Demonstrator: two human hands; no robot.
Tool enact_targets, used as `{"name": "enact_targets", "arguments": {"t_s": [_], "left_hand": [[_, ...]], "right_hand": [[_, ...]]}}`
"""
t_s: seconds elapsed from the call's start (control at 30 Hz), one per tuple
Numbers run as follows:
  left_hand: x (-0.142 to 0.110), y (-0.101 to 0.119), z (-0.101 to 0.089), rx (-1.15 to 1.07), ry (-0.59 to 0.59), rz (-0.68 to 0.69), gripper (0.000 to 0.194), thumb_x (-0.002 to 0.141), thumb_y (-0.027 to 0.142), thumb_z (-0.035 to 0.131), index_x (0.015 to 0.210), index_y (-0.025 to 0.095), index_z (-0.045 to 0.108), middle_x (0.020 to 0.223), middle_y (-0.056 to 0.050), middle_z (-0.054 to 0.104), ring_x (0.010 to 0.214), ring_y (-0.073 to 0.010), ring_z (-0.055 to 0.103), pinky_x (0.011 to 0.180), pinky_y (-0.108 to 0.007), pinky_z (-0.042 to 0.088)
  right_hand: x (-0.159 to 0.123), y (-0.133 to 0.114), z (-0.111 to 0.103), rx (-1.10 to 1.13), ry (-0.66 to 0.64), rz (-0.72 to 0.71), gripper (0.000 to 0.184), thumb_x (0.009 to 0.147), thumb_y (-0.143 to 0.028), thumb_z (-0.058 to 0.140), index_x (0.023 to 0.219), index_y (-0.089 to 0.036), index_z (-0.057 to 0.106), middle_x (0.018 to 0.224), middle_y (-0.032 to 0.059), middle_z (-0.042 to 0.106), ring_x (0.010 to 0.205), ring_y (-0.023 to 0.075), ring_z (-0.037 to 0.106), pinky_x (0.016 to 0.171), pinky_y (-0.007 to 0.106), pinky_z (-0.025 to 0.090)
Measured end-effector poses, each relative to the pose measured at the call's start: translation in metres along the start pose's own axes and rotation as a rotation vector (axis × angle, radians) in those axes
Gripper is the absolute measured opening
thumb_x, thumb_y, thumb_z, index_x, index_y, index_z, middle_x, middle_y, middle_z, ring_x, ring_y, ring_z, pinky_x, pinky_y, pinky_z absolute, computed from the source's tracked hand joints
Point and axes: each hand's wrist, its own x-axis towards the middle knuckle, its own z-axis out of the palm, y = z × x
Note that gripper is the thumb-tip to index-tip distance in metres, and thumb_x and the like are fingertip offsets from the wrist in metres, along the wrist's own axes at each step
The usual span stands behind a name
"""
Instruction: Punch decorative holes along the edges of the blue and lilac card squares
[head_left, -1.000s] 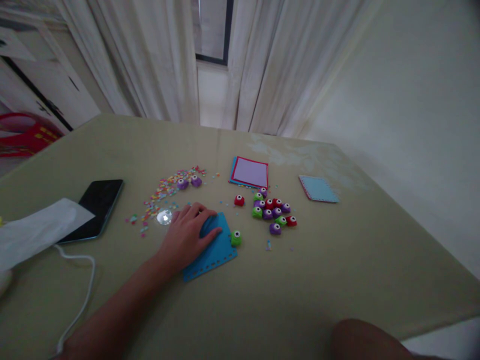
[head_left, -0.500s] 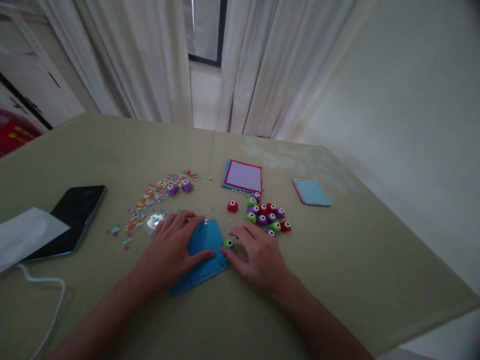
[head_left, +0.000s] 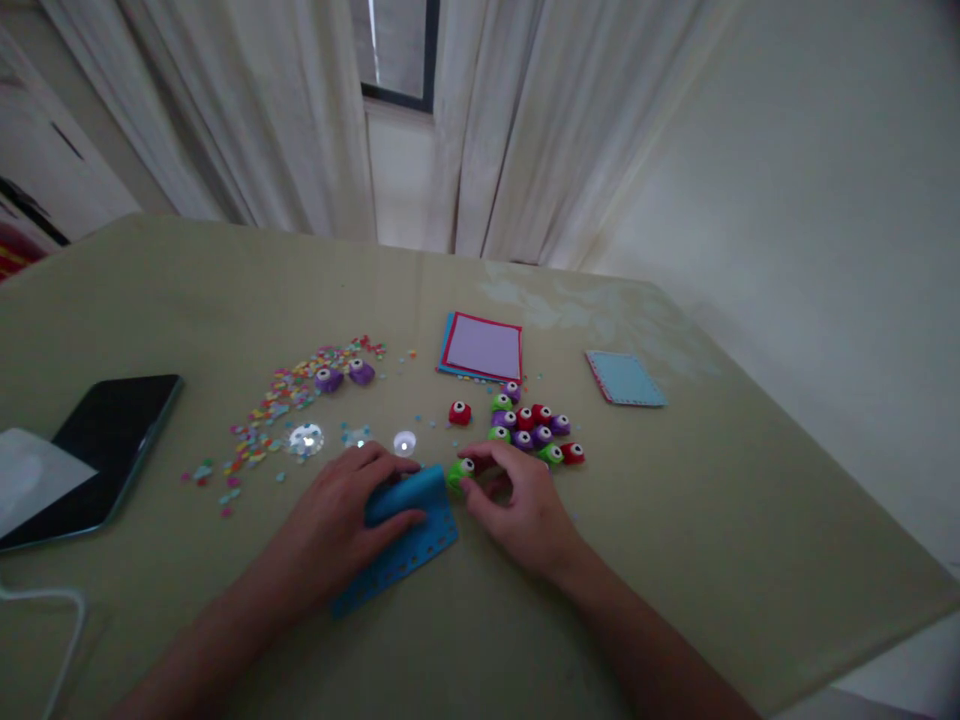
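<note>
My left hand (head_left: pixel 349 520) grips a blue sheet (head_left: pixel 412 545), its thumb on the near face and its fingers over the far edge. Small holes line the sheet's lower and right edges, and its upper part is curled. At the sheet's upper right corner, my right hand (head_left: pixel 517 505) pinches a small green one-eyed figure (head_left: pixel 459 475) between thumb and fingers. Just beyond that hand lies a cluster of small red, green and purple one-eyed figures (head_left: pixel 523 438). One red figure (head_left: pixel 460 412) stands apart, left of the cluster.
Colourful tiny pieces (head_left: pixel 277 400) spread at the left, with two purple figures (head_left: pixel 345 376) among them. Shiny clear discs (head_left: pixel 306 440) lie nearby. A purple-topped stack of sheets (head_left: pixel 484 347), a light blue sheet (head_left: pixel 626 380), a phone (head_left: pixel 112 440), white paper (head_left: pixel 37 480) and a white cable (head_left: pixel 71 620) surround the hands.
The blue sheet has curled toward me and shifted slightly down, uncovering a clear disc and tiny blue pieces beyond it. My right fingers have closed on the green figure, now more visible. The view has shifted slightly.
</note>
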Motion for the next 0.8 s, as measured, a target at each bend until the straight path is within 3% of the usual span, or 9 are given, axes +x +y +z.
{"name": "enact_targets", "arguments": {"t_s": [0.1, 0.27, 0.47, 0.8], "left_hand": [[-0.001, 0.01, -0.003, -0.159, -0.037, -0.054, 0.03, 0.093, 0.053, 0.073, 0.115, 0.031, 0.075, 0.113, -0.003, 0.075, 0.103, -0.0283, 0.071, 0.09, -0.04, 0.057], [-0.003, 0.014, -0.004, -0.325, -0.1, -0.186, 0.047, 0.09, 0.061, 0.074, 0.128, 0.033, 0.071, 0.116, -0.002, 0.079, 0.098, -0.0279, 0.075, 0.084, -0.039, 0.061], [-0.002, 0.006, -0.003, -0.301, -0.042, -0.215, 0.056, 0.086, 0.066, 0.077, 0.127, 0.029, 0.071, 0.115, -0.004, 0.079, 0.098, -0.0292, 0.076, 0.082, -0.038, 0.062], [-0.003, 0.007, -0.002, -0.329, -0.039, -0.244, 0.059, 0.084, 0.064, 0.078, 0.132, 0.03, 0.07, 0.114, -0.004, 0.079, 0.097, -0.0308, 0.076, 0.08, -0.04, 0.063]], "right_hand": [[-0.001, -0.002, -0.001, 0.132, 0.006, 0.043, 0.023, 0.092, -0.026, 0.072, 0.115, -0.021, 0.073, 0.1, 0.0061, 0.079, 0.08, 0.0185, 0.075, 0.068, 0.028, 0.063], [-0.003, -0.007, -0.003, 0.25, 0.047, 0.008, 0.02, 0.094, -0.028, 0.071, 0.114, -0.022, 0.072, 0.104, 0.0057, 0.078, 0.089, 0.0186, 0.075, 0.078, 0.029, 0.064], [-0.004, -0.006, -0.004, 0.332, 0.042, -0.02, 0.024, 0.094, -0.029, 0.074, 0.116, -0.023, 0.071, 0.109, 0.0061, 0.076, 0.092, 0.0187, 0.074, 0.083, 0.031, 0.065], [-0.002, -0.003, -0.005, 0.335, 0.042, -0.088, 0.024, 0.088, -0.027, 0.08, 0.111, -0.023, 0.073, 0.112, 0.0066, 0.077, 0.099, 0.0209, 0.076, 0.09, 0.035, 0.065]]}}
